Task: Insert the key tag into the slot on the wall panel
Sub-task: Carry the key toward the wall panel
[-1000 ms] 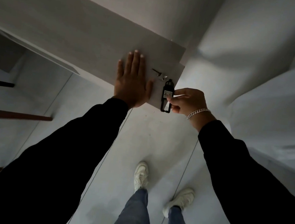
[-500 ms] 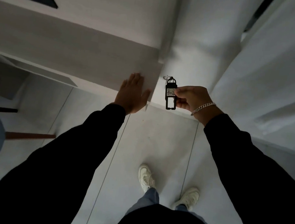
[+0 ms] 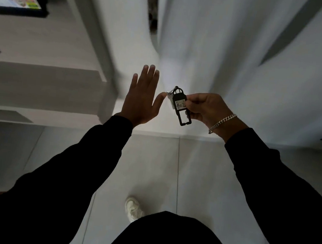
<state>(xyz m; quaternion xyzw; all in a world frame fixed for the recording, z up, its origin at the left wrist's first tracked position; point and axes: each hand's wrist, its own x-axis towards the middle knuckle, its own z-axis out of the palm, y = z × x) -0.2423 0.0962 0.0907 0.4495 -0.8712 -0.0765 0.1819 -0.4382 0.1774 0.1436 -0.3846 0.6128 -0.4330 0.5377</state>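
Right hand pinches the key tag at frame centre; left hand is spread flat beside it.

The right hand (image 3: 205,109), with a chain bracelet (image 3: 222,121) at the wrist, has its fingers clamped on the black tag (image 3: 180,106), which hangs tilted with a pale label showing and a metal piece at its top. The left hand (image 3: 141,97) sits just left of it, fingers extended and slightly apart, gripping nothing, its thumb tip near the tag's top. A dark screen (image 3: 15,3) fills the upper left. One white shoe (image 3: 133,209) shows on the tiled floor (image 3: 151,161) at lower centre. The view is blurred; no slot can be made out.
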